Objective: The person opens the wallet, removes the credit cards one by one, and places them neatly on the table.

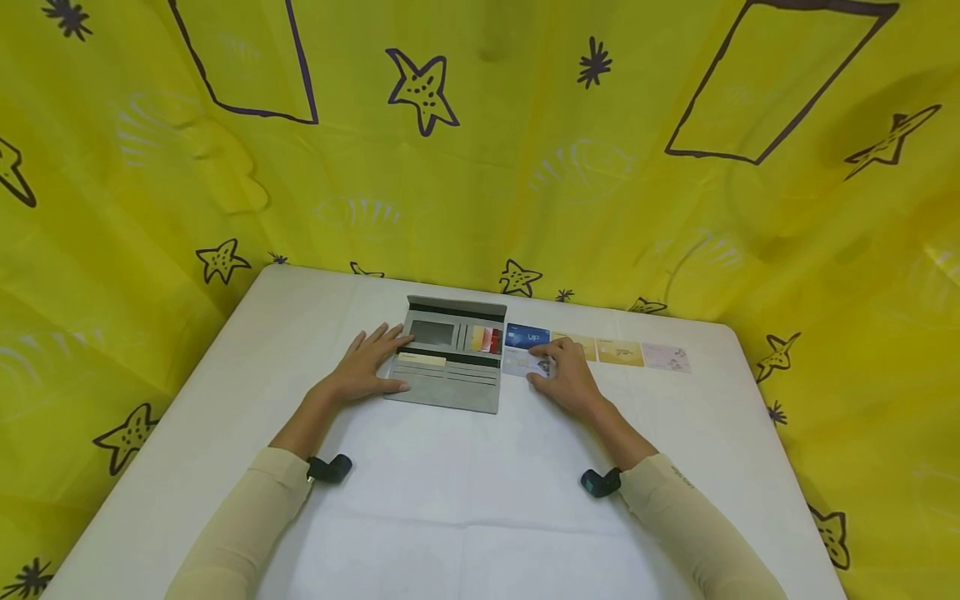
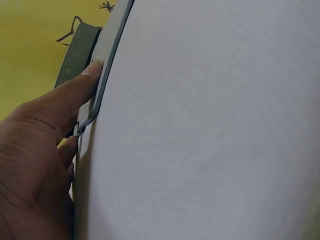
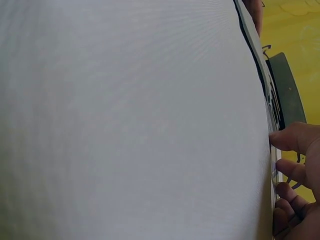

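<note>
A grey wallet (image 1: 442, 392) lies unfolded on the white table, its upper flap (image 2: 77, 55) raised at the back. My left hand (image 1: 367, 367) rests along the wallet's left side, fingers extended and thumb on its lower panel. A red and yellow card (image 1: 486, 339) shows in the upper right pocket, and a cream card (image 1: 422, 359) peeks out of a slot below. Just right of the wallet, my right hand (image 1: 568, 379) pinches a silver-grey card (image 1: 514, 363) between thumb and index finger. In the right wrist view, the fingers (image 3: 290, 170) are bent low at the tabletop.
A blue card (image 1: 527, 335) lies directly above the silver-grey one. To its right run a gold card (image 1: 587, 345) partly hidden by my hand, another gold card (image 1: 621, 352) and a pale pink card (image 1: 666, 357). Yellow patterned curtain (image 1: 480, 183) hangs behind the table (image 1: 465, 483).
</note>
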`<state>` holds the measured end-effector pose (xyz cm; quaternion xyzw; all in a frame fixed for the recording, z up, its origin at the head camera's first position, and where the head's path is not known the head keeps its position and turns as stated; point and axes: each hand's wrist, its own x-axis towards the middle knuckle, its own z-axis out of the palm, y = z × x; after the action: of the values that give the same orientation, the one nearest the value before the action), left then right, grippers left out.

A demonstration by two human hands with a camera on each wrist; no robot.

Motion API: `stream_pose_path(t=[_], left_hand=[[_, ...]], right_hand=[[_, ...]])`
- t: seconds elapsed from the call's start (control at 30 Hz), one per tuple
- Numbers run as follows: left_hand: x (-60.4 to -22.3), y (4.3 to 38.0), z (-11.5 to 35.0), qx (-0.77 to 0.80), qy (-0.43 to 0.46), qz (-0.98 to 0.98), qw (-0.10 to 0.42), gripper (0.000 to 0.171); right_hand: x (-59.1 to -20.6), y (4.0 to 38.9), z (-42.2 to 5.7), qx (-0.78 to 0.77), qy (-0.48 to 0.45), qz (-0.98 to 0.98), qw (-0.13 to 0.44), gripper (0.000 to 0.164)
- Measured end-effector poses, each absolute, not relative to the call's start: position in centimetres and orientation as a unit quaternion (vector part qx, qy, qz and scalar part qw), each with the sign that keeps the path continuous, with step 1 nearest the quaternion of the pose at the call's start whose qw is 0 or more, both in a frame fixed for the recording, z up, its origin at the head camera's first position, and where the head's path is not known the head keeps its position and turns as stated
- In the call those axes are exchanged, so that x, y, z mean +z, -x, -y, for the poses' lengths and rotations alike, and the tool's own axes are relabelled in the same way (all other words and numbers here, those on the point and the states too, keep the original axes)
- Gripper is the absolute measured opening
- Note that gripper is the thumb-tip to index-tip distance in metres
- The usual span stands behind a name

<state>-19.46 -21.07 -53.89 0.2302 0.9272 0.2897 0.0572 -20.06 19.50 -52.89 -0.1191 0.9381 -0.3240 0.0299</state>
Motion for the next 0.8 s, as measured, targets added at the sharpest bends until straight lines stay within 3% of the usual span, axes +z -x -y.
stream_pose_path(t=[0.8], left_hand=[[-53.9,19.4,21.1,0.295,-0.228,-0.926,0.060,0.087]], right_hand=[[-51.8,20.0,-16.1,-0.347,0.170,-0.922,-0.017,0.040]])
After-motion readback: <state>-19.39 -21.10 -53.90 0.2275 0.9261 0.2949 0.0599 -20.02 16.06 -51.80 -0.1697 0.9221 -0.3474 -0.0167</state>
